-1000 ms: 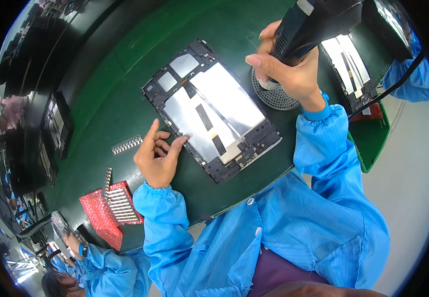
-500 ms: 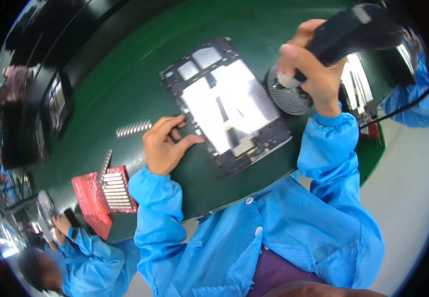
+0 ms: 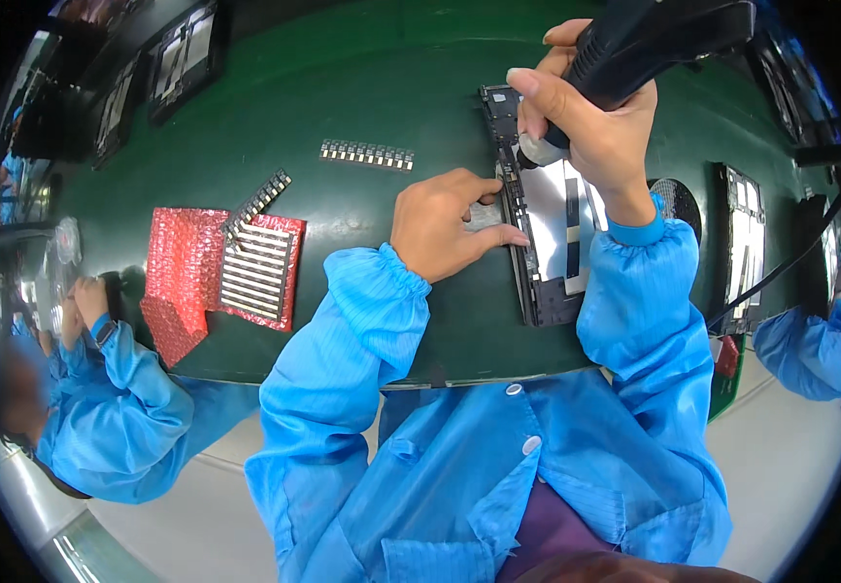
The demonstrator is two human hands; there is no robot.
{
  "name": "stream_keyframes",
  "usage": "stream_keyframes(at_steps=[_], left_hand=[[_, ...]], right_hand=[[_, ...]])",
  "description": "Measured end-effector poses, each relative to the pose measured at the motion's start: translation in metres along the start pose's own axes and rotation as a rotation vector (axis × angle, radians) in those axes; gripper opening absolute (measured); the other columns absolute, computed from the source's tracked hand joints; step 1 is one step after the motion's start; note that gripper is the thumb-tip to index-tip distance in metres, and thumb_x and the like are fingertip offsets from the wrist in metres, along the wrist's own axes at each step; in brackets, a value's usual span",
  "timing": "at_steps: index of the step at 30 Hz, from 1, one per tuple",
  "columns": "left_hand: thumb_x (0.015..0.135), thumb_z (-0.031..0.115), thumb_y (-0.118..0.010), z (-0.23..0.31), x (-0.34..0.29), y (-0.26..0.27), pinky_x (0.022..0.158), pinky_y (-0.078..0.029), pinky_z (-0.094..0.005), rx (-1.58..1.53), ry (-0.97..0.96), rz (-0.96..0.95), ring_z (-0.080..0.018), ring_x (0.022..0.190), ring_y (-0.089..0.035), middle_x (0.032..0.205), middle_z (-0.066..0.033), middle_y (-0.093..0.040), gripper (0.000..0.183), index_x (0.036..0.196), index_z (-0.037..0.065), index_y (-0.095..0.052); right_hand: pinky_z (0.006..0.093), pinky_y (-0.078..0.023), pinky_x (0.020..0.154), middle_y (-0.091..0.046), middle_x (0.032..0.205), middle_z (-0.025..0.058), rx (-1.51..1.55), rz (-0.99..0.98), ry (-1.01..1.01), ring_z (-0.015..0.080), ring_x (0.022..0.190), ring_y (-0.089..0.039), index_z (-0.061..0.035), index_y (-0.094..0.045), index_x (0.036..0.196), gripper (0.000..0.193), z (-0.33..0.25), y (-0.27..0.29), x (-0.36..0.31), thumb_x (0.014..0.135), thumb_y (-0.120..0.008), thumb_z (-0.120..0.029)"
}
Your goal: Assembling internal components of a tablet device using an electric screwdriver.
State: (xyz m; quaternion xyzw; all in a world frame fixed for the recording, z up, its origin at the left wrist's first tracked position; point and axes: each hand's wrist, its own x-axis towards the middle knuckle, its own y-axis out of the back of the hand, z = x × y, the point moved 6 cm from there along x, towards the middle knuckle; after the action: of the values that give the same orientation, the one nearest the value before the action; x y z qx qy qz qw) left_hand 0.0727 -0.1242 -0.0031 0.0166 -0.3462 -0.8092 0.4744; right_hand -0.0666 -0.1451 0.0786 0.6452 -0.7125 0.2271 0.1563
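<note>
My right hand (image 3: 586, 117) is wrapped around a black hand tool (image 3: 624, 58) shaped like a heat gun, with a pale round tip (image 3: 543, 151) pointing down. The tip is over the left side of an opened tablet (image 3: 549, 209), a dark frame with silver panels inside. My left hand (image 3: 450, 223) holds the tablet's left edge between thumb and fingers. The tablet looks tilted, with its left edge raised. My right hand and sleeve hide part of it. Something greyish (image 3: 482, 216) shows between my left fingers; I cannot make it out.
A strip of small parts (image 3: 367, 155) lies left of the tablet. Red bubble wrap (image 3: 178, 262) holds more strips (image 3: 257, 272), one dark strip (image 3: 257, 204) across it. A round ribbed dish (image 3: 675, 206) and another opened tablet (image 3: 743, 238) are right. A co-worker (image 3: 115, 408) sits left.
The view has shifted. The tool has moved left from above the ribbed dish to the tablet's left side. My left hand has gripped that edge, and the tablet now looks tilted instead of flat.
</note>
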Motion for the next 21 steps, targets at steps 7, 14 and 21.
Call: stream_keyframes(at_steps=[7,14,21], left_hand=[[0.054,0.035,-0.083,-0.0032,-0.0004,-0.0001,0.051,-0.045,-0.0283,0.016,-0.006,-0.008,-0.0162,0.053,-0.052,0.074,-0.0074,-0.062,0.053,0.090,0.000,-0.067],[0.058,0.042,-0.079,-0.0046,0.0000,-0.0019,0.059,-0.049,-0.0357,0.031,0.038,-0.042,-0.0267,0.066,-0.062,0.078,-0.0087,-0.064,0.052,0.089,0.002,-0.067],[0.057,0.041,-0.080,-0.0031,-0.0024,-0.0015,0.060,-0.050,-0.0356,0.025,0.029,-0.023,-0.0268,0.068,-0.063,0.078,-0.0092,-0.064,0.051,0.088,0.002,-0.067]], right_hand=[[0.0274,-0.046,0.046,-0.058,0.063,0.0089,0.008,-0.018,-0.006,0.0138,0.048,-0.054,0.0034,-0.048,0.102,0.033,0.0072,-0.0033,-0.0026,0.075,-0.067,0.007],[0.0286,-0.046,0.047,-0.057,0.063,0.0088,-0.007,-0.043,0.007,0.0141,0.047,-0.054,0.0024,-0.049,0.101,0.032,0.0100,-0.0018,-0.0029,0.075,-0.068,0.005],[0.0290,-0.047,0.048,-0.057,0.063,0.0093,0.011,-0.037,-0.005,0.0142,0.048,-0.055,0.0023,-0.049,0.100,0.030,0.0064,-0.0062,-0.0069,0.076,-0.067,0.006]])
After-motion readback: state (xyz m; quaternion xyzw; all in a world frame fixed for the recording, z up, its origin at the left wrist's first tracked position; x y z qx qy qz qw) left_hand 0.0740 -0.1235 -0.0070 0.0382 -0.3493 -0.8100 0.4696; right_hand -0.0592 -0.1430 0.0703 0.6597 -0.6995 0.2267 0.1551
